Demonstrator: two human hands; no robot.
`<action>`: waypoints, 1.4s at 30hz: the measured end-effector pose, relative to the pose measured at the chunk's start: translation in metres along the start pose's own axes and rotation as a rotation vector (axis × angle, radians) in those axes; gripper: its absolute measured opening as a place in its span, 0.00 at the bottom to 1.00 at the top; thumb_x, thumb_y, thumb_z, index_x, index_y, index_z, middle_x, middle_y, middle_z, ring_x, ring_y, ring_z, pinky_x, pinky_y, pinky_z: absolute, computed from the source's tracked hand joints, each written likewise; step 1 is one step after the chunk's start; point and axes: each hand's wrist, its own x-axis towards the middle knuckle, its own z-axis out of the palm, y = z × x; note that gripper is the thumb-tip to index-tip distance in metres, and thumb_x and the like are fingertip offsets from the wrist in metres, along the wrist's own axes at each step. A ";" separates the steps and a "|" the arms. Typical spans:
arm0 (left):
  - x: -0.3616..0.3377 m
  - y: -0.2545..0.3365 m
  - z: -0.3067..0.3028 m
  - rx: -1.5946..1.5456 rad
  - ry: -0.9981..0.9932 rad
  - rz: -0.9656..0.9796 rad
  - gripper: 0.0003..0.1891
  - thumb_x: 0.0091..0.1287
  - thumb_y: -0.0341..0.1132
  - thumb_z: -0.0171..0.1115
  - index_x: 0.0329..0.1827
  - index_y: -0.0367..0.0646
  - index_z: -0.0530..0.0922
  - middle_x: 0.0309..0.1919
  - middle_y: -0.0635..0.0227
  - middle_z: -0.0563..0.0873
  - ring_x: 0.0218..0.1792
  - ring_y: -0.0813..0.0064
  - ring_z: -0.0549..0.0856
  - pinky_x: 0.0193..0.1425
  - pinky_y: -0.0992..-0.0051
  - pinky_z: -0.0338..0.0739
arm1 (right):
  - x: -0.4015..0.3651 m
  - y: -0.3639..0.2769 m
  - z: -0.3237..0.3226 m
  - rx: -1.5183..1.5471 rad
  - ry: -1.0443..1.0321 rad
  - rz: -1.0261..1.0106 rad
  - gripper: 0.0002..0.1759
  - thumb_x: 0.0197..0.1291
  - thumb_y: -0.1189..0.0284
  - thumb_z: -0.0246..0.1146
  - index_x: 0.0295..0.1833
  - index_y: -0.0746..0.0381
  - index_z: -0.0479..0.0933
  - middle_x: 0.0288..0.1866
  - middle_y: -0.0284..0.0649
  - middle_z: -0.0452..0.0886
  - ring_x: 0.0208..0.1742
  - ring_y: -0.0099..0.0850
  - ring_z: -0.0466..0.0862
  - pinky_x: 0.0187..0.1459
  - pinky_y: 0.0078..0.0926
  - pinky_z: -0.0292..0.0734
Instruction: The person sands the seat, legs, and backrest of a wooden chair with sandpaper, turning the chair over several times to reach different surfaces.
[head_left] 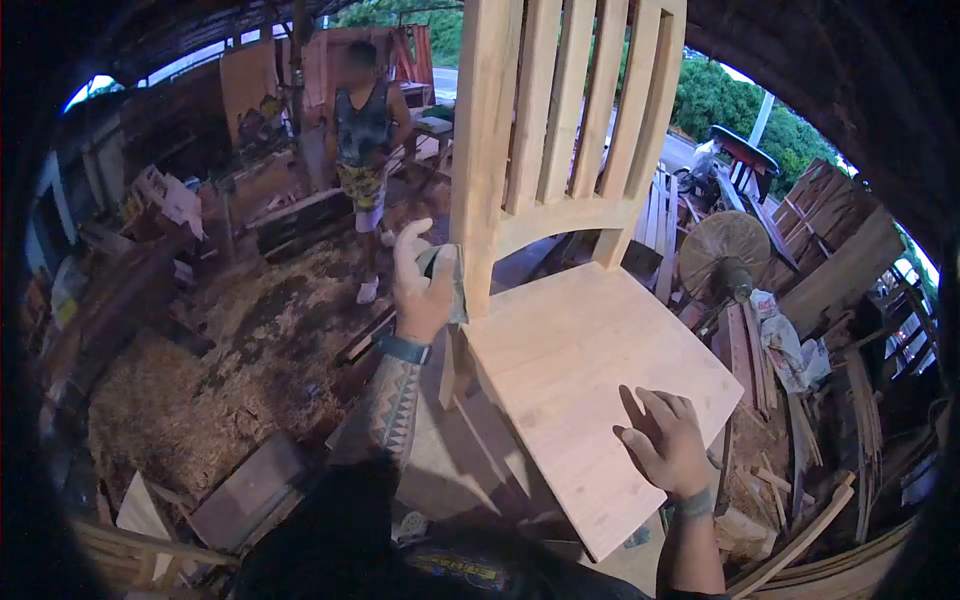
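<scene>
A bare wooden chair stands before me, with its slatted back rising at the far side and its flat, pale seat toward me. My left hand is beside the left back post, near where the post meets the seat. Its thumb and fingers are closed on a grey-green piece of sandpaper, which lies against the post's outer side. Over the seat's right front part is my right hand, open and holding nothing, its fingers spread and casting a shadow on the wood.
Behind the chair on the left, a person stands on the shavings-covered ground. To the right is a round fan with a covered cage. Plastic bags and stacked planks lie near it. A wooden box sits at lower left.
</scene>
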 end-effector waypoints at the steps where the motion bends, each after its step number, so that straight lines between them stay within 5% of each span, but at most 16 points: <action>1: -0.004 0.001 0.002 -0.054 0.031 -0.068 0.12 0.77 0.35 0.66 0.55 0.36 0.83 0.47 0.58 0.88 0.48 0.65 0.82 0.60 0.66 0.78 | -0.001 0.002 0.001 0.005 -0.007 0.012 0.32 0.63 0.55 0.75 0.65 0.67 0.83 0.59 0.54 0.87 0.60 0.53 0.82 0.63 0.47 0.77; 4: -0.010 -0.021 0.007 -0.157 0.040 -0.112 0.15 0.75 0.36 0.69 0.57 0.36 0.81 0.48 0.57 0.88 0.49 0.68 0.84 0.59 0.67 0.78 | -0.002 0.004 0.001 0.012 -0.020 0.024 0.30 0.64 0.56 0.74 0.63 0.67 0.83 0.57 0.54 0.87 0.58 0.52 0.83 0.62 0.48 0.77; 7: -0.011 -0.016 -0.002 0.091 -0.153 -0.271 0.13 0.78 0.37 0.66 0.57 0.37 0.80 0.48 0.59 0.87 0.50 0.67 0.85 0.60 0.67 0.79 | 0.000 0.002 0.000 -0.009 -0.015 -0.012 0.27 0.65 0.58 0.73 0.61 0.67 0.84 0.56 0.54 0.88 0.57 0.52 0.83 0.61 0.48 0.77; 13: -0.004 0.022 0.020 -0.010 0.057 -0.093 0.11 0.83 0.37 0.60 0.54 0.37 0.80 0.43 0.61 0.87 0.47 0.66 0.86 0.58 0.65 0.80 | 0.002 0.001 -0.003 -0.052 -0.037 -0.042 0.24 0.64 0.60 0.71 0.59 0.65 0.86 0.56 0.53 0.88 0.57 0.52 0.83 0.61 0.48 0.77; 18: 0.027 0.031 0.015 0.004 -0.008 -0.089 0.17 0.71 0.40 0.77 0.34 0.38 0.78 0.28 0.71 0.77 0.33 0.78 0.74 0.40 0.70 0.74 | -0.001 0.009 0.000 -0.002 -0.019 -0.035 0.22 0.63 0.62 0.71 0.58 0.64 0.87 0.56 0.53 0.87 0.57 0.52 0.82 0.61 0.48 0.77; 30: 0.024 0.040 -0.004 -0.276 -0.109 -0.381 0.12 0.71 0.36 0.76 0.47 0.33 0.88 0.37 0.66 0.93 0.37 0.84 0.86 0.44 0.76 0.82 | -0.002 0.010 0.004 0.005 -0.020 -0.020 0.21 0.64 0.63 0.72 0.56 0.66 0.87 0.57 0.53 0.87 0.57 0.52 0.82 0.60 0.48 0.78; 39: 0.022 0.048 -0.017 -0.150 -0.119 -0.287 0.12 0.71 0.32 0.71 0.52 0.34 0.88 0.38 0.66 0.92 0.38 0.79 0.88 0.47 0.74 0.83 | -0.003 0.010 0.005 0.017 -0.035 -0.004 0.21 0.64 0.64 0.72 0.56 0.66 0.87 0.59 0.54 0.86 0.60 0.52 0.82 0.62 0.48 0.77; 42: 0.022 0.036 -0.013 -0.045 -0.130 -0.067 0.11 0.73 0.33 0.68 0.51 0.35 0.88 0.42 0.62 0.91 0.41 0.72 0.88 0.49 0.71 0.83 | -0.003 0.012 0.005 0.014 -0.038 -0.012 0.21 0.63 0.64 0.72 0.56 0.66 0.87 0.59 0.54 0.86 0.61 0.52 0.82 0.63 0.48 0.77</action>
